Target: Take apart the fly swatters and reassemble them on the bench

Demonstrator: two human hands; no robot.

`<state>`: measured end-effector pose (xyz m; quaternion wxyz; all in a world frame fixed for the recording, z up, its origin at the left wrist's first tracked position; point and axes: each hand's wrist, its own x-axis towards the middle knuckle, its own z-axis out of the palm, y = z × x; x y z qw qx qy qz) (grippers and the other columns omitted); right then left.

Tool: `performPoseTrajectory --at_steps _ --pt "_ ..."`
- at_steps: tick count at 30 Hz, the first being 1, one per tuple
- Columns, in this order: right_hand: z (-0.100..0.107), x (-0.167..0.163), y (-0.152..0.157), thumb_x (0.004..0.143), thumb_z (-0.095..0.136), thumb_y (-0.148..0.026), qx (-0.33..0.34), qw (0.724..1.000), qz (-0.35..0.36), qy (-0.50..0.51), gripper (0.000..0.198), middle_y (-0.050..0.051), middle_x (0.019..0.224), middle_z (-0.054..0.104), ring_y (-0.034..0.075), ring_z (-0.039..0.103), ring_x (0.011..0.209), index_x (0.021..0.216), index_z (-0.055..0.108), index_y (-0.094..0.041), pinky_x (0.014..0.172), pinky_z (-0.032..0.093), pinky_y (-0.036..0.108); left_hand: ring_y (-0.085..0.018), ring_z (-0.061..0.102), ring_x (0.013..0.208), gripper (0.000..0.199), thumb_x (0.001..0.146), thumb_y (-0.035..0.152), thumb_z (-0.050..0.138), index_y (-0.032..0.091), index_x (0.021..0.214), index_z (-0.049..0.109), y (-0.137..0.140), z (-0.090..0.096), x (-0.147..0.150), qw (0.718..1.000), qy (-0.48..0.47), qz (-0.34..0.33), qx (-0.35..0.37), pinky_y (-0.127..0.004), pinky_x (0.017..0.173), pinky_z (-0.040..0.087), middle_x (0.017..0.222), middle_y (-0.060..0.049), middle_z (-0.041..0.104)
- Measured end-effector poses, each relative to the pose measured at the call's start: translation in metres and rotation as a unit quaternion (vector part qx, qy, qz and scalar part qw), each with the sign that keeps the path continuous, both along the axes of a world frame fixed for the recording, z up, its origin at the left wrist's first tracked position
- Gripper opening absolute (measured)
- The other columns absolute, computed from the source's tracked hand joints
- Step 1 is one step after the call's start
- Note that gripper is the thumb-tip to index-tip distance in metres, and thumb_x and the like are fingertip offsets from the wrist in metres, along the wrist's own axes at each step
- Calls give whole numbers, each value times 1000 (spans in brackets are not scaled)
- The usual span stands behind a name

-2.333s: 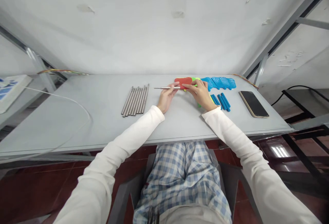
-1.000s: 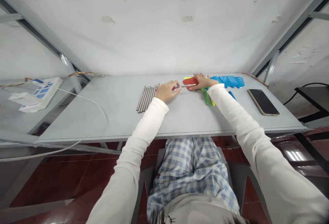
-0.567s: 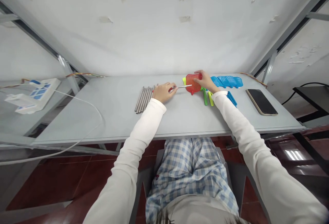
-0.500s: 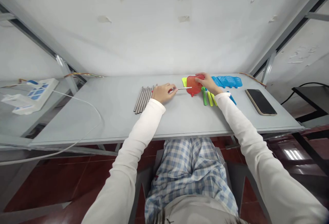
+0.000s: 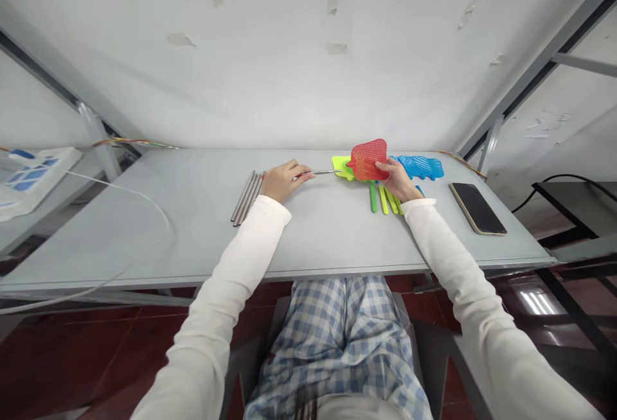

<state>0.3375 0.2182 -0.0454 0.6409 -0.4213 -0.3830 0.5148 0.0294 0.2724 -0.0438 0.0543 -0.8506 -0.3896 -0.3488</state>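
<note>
My left hand (image 5: 283, 180) is closed round the red end of a thin metal rod (image 5: 325, 172), which points right. My right hand (image 5: 399, 180) grips a red perforated fly swatter head (image 5: 369, 158) by its lower right part, its narrow neck facing left. The rod's tip is close to that neck; whether they touch I cannot tell. Beneath the red head lies a yellow-green swatter head (image 5: 340, 164), partly covered. Several metal rods (image 5: 245, 200) lie side by side at my left hand, some hidden by it. Green and yellow handles (image 5: 383, 200) lie below my right hand.
Blue swatter heads (image 5: 421, 167) lie at the back right, and a phone (image 5: 477, 208) rests near the right end of the table (image 5: 193, 227). A white cable (image 5: 159, 205) crosses the left side. A power strip (image 5: 38, 179) is on the far left surface.
My right hand has lifted and turned the red swatter head so its neck faces left. My left hand has drawn the rod away from in front of it. The camera view has shifted.
</note>
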Motion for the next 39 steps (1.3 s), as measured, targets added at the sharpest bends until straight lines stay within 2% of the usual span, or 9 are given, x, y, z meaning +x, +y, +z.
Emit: performPoseTrajectory --at_steps 4,10,16,27,33,36,39 --pt "4 -6 -7 59 81 -25 16 999 27 -14 34 0 94 73 19 68 91 87 61 -23 89 54 34 -11 56 61 45 88 61 46 26 87 74 -2 1 0 1000 -7 -3 4 -27 54 33 77 -3 66" --pt "11 -13 -13 60 80 -38 29 996 46 -77 44 2 106 71 24 66 101 98 62 -26 95 51 41 -12 58 66 45 90 61 42 28 91 74 -7 5 2 1000 -1 7 -26 -27 59 36 83 -3 68" --pt "14 -10 -14 62 75 -50 42 989 43 -132 51 4 110 70 26 64 106 105 62 -27 90 53 42 -14 58 68 46 89 62 43 28 92 74 -6 6 1 999 -1 20 -38 -28 61 37 82 -4 67" --pt "15 -11 -17 62 75 -40 45 991 62 -108 44 4 112 70 27 64 108 102 66 -24 92 52 43 -14 59 70 46 90 61 43 27 91 73 -6 5 2 999 5 21 -39 -28 61 36 81 -4 66" --pt "15 -9 -18 64 76 -42 40 990 74 -116 44 5 111 71 27 64 108 103 66 -24 93 52 43 -13 59 69 44 90 61 44 28 90 73 -7 6 2 999 5 21 -34 -27 60 36 80 -3 66" --pt "14 -7 -20 60 80 -40 39 987 94 -124 45 5 106 72 27 65 105 100 67 -23 92 52 43 -13 59 69 44 89 62 45 28 88 74 -8 5 2 999 11 20 -36 -27 60 36 81 -3 67" --pt "10 -3 -20 52 85 -35 11 982 99 -162 51 4 99 74 27 66 101 99 68 -23 90 53 43 -13 59 69 44 87 63 47 28 89 74 -7 3 3 999 23 19 -39 -27 59 35 81 -3 66"
